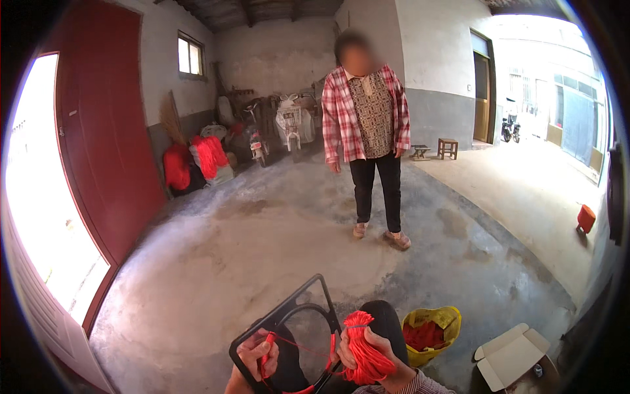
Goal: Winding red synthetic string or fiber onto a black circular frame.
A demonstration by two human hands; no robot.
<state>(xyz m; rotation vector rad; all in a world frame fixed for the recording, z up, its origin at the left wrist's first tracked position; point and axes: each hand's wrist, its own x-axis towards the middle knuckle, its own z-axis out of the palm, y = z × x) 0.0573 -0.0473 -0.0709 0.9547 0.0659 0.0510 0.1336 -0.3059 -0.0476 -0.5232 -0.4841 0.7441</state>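
My left hand point(257, 358) is closed around a short, thick red piece that looks like wound cord point(267, 351), at the left side of a black frame point(298, 289). This frame has an open handle-like loop at its top and a curved inner ring, with red cord wrapped on parts of it. A thin red strand crosses the opening from my left hand toward the ring's right side. In my right hand point(384, 358) is a thick hank of red cord point(362, 348), bound near its top by a dark tie. The frame's lower part is cut off by the picture edge.
A yellow bag point(449, 322) with red material stands right of my knees, beside an open cardboard box point(508, 358). Ahead stands a person in a plaid shirt point(335, 118). Red bundles point(210, 157), parked two-wheelers point(289, 121) and a wooden stool point(448, 144) are farther back.
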